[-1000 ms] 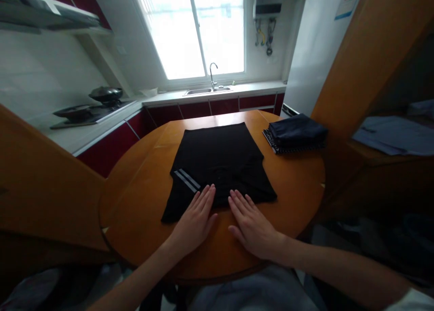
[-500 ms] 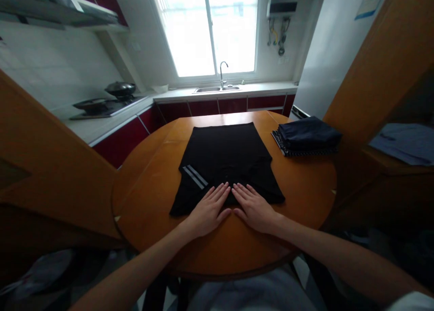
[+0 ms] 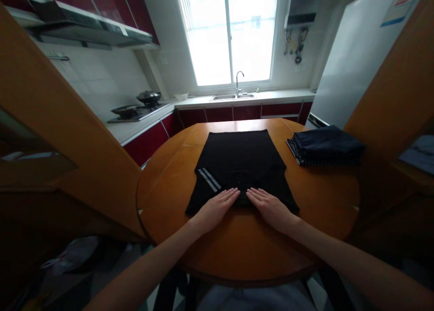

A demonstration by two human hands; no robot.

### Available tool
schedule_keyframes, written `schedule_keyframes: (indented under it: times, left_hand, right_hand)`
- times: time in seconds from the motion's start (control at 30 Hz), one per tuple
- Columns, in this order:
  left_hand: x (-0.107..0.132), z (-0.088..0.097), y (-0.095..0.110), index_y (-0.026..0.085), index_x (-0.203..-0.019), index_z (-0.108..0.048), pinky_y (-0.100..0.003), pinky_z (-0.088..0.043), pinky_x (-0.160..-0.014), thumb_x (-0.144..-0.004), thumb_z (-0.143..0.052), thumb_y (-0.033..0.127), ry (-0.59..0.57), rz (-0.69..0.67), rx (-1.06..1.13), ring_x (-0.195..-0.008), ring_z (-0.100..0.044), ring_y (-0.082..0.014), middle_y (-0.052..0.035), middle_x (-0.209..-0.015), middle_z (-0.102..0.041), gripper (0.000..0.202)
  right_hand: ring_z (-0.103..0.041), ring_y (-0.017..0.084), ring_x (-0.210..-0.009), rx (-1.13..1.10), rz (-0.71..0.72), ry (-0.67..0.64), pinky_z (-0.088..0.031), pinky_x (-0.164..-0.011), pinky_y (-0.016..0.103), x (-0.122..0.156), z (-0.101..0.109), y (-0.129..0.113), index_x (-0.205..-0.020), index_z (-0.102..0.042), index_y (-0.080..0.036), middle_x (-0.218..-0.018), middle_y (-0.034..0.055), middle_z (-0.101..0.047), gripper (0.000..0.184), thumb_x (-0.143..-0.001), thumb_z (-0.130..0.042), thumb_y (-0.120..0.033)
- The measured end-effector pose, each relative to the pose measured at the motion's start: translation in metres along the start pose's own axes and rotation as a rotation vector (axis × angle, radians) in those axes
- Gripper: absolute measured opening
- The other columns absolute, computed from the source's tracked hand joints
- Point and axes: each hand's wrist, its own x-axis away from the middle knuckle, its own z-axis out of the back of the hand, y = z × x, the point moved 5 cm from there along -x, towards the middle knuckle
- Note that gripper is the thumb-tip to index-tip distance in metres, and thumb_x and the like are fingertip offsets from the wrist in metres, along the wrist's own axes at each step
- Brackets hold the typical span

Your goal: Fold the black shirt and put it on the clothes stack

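A black shirt point(image 3: 240, 162) with two grey stripes on its left sleeve lies flat on a round wooden table point(image 3: 318, 198). My left hand point(image 3: 217, 207) rests flat on the shirt's near edge, fingers stretched out and together. Beside it, my right hand point(image 3: 271, 207) lies flat on the same edge, fingers extended. Neither hand holds anything; the fingertips sit on the cloth and the palms on the wood.
A stack of folded dark clothes point(image 3: 325, 146) sits at the table's right side. Behind are a counter with a sink and tap point(image 3: 239, 87), a stove with a wok point(image 3: 142, 103), a white fridge point(image 3: 352, 62) and wooden panels on both sides.
Both hands slid forward onto the shirt's near edge and drew closer together. The camera tilted up and back, showing more of the kitchen.
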Motion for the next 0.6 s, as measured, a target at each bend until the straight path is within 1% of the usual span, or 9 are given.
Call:
schedule_keyframes:
  times: [0.13,0.2,0.27,0.37,0.47,0.53,0.6]
  left_hand:
    - [0.007,0.005,-0.01,0.019,-0.156,-0.031,-0.038,-0.03,-0.123,-0.083,-0.033,-0.007,-0.047,-0.021,0.024,-0.15,-0.029,-0.015,-0.009,-0.162,-0.035,0.078]
    - [0.01,0.007,-0.012,0.018,-0.155,-0.033,-0.039,-0.03,-0.123,-0.082,-0.033,-0.008,-0.06,-0.01,0.013,-0.15,-0.028,-0.0155,-0.0097,-0.161,-0.036,0.077]
    - [0.013,0.008,-0.01,0.016,-0.155,-0.034,-0.039,-0.03,-0.123,-0.084,-0.033,-0.007,-0.076,-0.003,-0.006,-0.15,-0.028,-0.0166,-0.0114,-0.161,-0.035,0.074]
    - [0.019,0.007,0.002,0.013,-0.154,-0.034,-0.038,-0.029,-0.124,-0.088,-0.036,-0.003,-0.085,-0.002,-0.037,-0.15,-0.028,-0.0181,-0.0131,-0.161,-0.035,0.069]
    - [0.029,0.004,0.019,0.014,-0.155,-0.032,-0.038,-0.029,-0.123,-0.088,-0.036,-0.003,-0.081,-0.001,-0.063,-0.15,-0.028,-0.018,-0.0124,-0.161,-0.035,0.069]
    - [0.036,0.003,0.03,0.015,-0.156,-0.031,-0.037,-0.028,-0.124,-0.088,-0.036,-0.004,-0.084,0.006,-0.071,-0.151,-0.026,-0.0181,-0.0115,-0.162,-0.033,0.071]
    - [0.04,0.006,0.041,0.015,-0.157,-0.029,-0.039,-0.027,-0.124,-0.091,-0.04,0.002,-0.078,0.021,-0.062,-0.152,-0.022,-0.0202,-0.0119,-0.163,-0.03,0.068]
  right_hand:
    - [-0.04,0.02,-0.145,-0.069,0.039,-0.023,-0.035,-0.121,0.042,0.004,0.001,0.007,-0.148,-0.047,-0.01,-0.154,0.014,-0.047,0.069,-0.082,-0.037,0.005]
    - [-0.039,0.02,-0.145,-0.082,0.052,-0.027,-0.035,-0.121,0.042,0.005,0.002,0.009,-0.149,-0.046,-0.01,-0.154,0.0142,-0.046,0.069,-0.082,-0.037,0.005]
    - [-0.04,0.02,-0.145,-0.086,0.064,-0.026,-0.035,-0.121,0.043,0.006,0.002,0.009,-0.149,-0.046,-0.01,-0.154,0.015,-0.046,0.069,-0.082,-0.037,0.005]
    - [-0.042,0.021,-0.144,-0.085,0.085,-0.027,-0.035,-0.121,0.043,0.014,0.001,0.004,-0.149,-0.046,-0.009,-0.154,0.0156,-0.046,0.067,-0.083,-0.039,0.004]
    - [-0.04,0.021,-0.145,-0.087,0.095,-0.036,-0.035,-0.121,0.042,0.029,0.001,-0.004,-0.151,-0.044,-0.01,-0.155,0.0138,-0.045,0.067,-0.085,-0.04,0.003]
    - [-0.038,0.021,-0.146,-0.096,0.098,-0.051,-0.034,-0.122,0.042,0.039,0.005,-0.011,-0.152,-0.042,-0.012,-0.157,0.0124,-0.043,0.068,-0.085,-0.04,0.002]
    - [-0.036,0.022,-0.147,-0.114,0.093,-0.072,-0.032,-0.122,0.044,0.046,0.013,-0.018,-0.153,-0.04,-0.012,-0.158,0.0127,-0.041,0.065,-0.088,-0.043,-0.003]
